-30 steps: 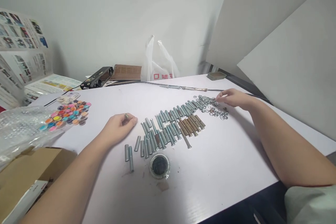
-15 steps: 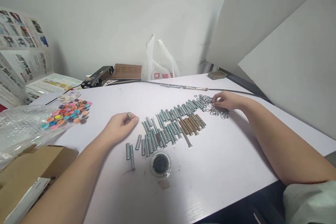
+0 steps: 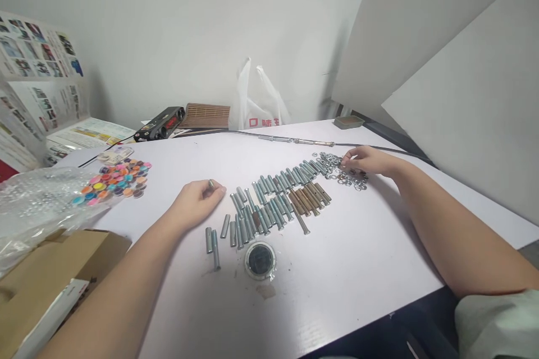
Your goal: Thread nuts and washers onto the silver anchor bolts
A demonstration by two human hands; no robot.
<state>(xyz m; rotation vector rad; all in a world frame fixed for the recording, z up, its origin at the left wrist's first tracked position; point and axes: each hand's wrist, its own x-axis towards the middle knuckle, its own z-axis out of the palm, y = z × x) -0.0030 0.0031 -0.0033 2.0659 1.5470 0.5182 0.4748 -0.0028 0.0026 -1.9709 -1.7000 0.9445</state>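
- At the far left of the white counter (image 3: pixel 345 269), a clear plastic bag (image 3: pixel 37 202) lies beside a cardboard box (image 3: pixel 46 275), with a cluster of coloured round caps (image 3: pixel 115 179) just beyond it.
- The left hand (image 3: pixel 196 202) rests on the counter, its grip closed around a short metal sleeve (image 3: pixel 210 184) whose round end pokes out between thumb and forefinger.
- Just right of that hand lie rows of metal anchor bolts (image 3: pixel 269 205), most silver-blue and a few rust-brown, laid side by side in slanting ranks; two more lie apart nearer the counter's front edge, next to a round black-faced disc (image 3: pixel 260 259).
- Further right, the right hand (image 3: pixel 366 161) reaches into a loose pile of washers and nuts (image 3: pixel 341 171), fingertips pinched together on the heap; whether a piece is already caught between them cannot be told at this size.
- The step in hand appears to be picking a small fitting to go with the sleeve held in the left hand.
- The next move would call for a fine pinch on a single washer or nut, lifted clear without dragging its neighbours, then both hands brought together.
- The sleeve looks smooth, hard and slim, likely to roll if set down.
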